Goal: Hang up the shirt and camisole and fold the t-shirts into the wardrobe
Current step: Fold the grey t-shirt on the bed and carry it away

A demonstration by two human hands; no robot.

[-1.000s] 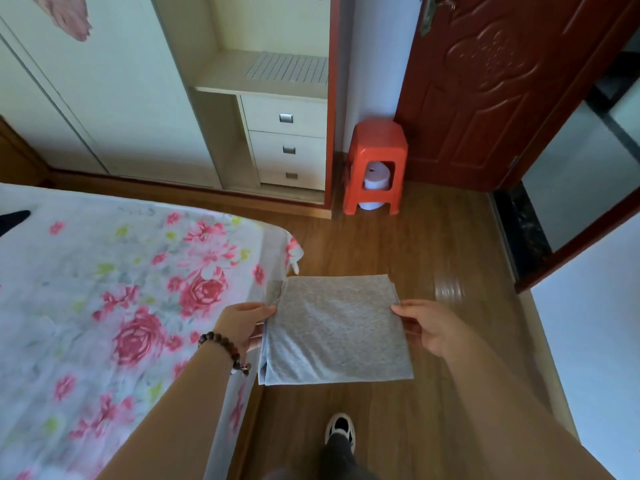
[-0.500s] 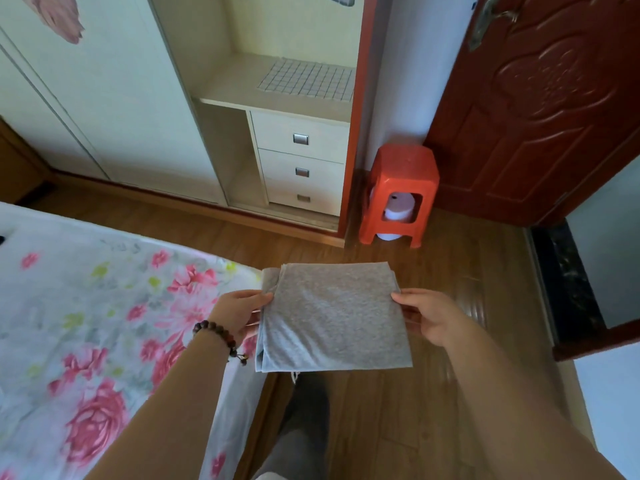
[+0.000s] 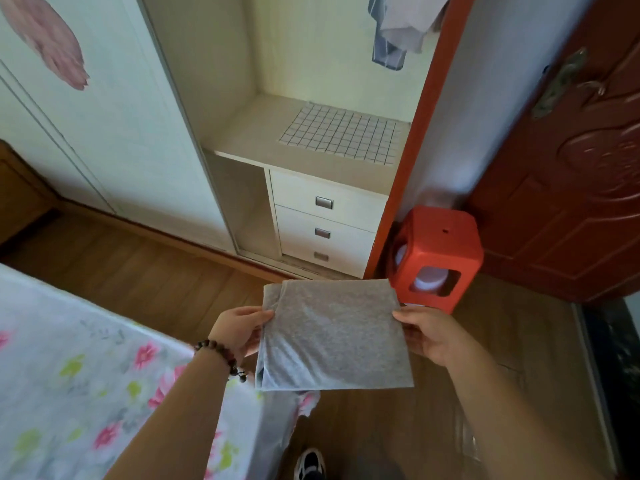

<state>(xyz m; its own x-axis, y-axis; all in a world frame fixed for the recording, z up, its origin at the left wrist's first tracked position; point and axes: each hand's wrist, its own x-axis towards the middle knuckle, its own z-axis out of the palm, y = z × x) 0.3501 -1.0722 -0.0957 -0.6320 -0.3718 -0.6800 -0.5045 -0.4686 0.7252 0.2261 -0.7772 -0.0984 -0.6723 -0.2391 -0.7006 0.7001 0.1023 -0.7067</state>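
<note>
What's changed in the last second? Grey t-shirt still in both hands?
The person walked from the bed toward the open wardrobe, bringing the folded grey t-shirt nearer its shelf; hanging clothes came into view. Unchanged: left hand and right hand still grip the t-shirt's side edges, fold intact; checked cloth lies on the shelf.

You have bare shelf (image 3: 249, 133) left of the checked cloth (image 3: 341, 135) in the open wardrobe (image 3: 304, 57); hanging clothes (image 3: 394, 32) crowd its top right, and the red stool (image 3: 440, 251) stands just beside its right frame (image 3: 415, 133).

T-shirt (image 3: 334, 336) before wardrobe shelf (image 3: 249, 140), drawers (image 3: 341, 221) beneath, stool (image 3: 438, 244) right, bed (image 3: 69, 393) left
</note>
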